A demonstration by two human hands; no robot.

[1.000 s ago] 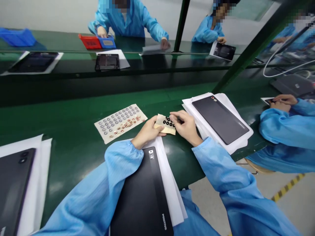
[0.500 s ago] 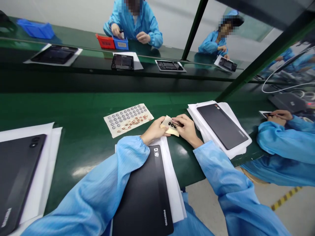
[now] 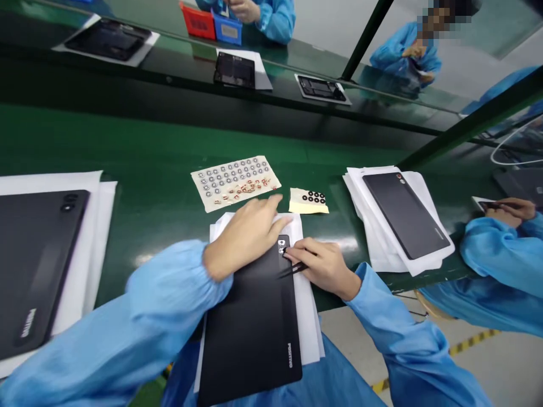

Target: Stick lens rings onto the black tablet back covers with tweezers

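A dark tablet back cover lies on white paper sheets in front of me. Over its top end, my left hand hovers or rests with fingers apart, holding nothing visible. My right hand is closed around black tweezers, whose slim ends stick out to the left. Its thumb and fingertips are at the cover's camera openings, with a tiny dark piece by them that I cannot make out. Beyond my hands lies a small cream sheet with several black rings. A larger sheet of round stickers is left of it.
Another tablet cover on white papers lies to the right, and one more to the left. On the raised shelf are dark tablet housings and red and blue bins. A co-worker's hands are at far right.
My left hand has let go of the small cream sheet, which now lies on the table. Both hands have come nearer, over the tablet cover's camera end. The view has shifted.
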